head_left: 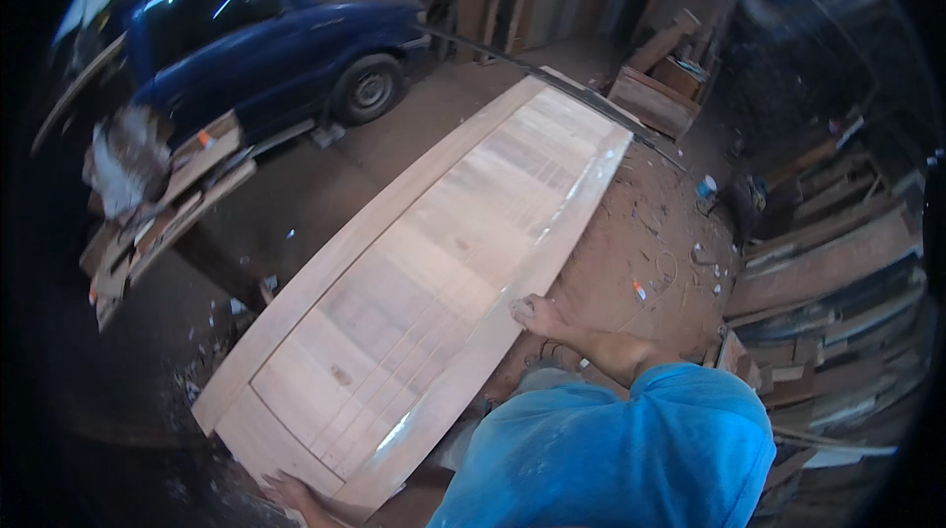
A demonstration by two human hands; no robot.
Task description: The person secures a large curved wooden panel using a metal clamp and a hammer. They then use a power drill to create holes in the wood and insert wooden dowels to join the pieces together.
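Note:
A large pale wooden door (409, 247) with grooved panels lies flat in front of me, running from near left to far right. My left hand (288, 492) rests on its near end, fingers stretched over the wood. On the right long edge of the door sits my right hand (534, 313), its fingers curled in. Whatever those fingers may hold is hidden. White patches show along the right-hand frame strip, and a few brown knots mark the panels.
A dark blue car (246, 45) stands at the far left. Nearer, wood offcuts (177, 203) are piled on a stand. Stacked boards (828, 262) line the right side. A wooden box (655, 99) is beyond the door's far end. Scraps litter the dirt floor (641, 223).

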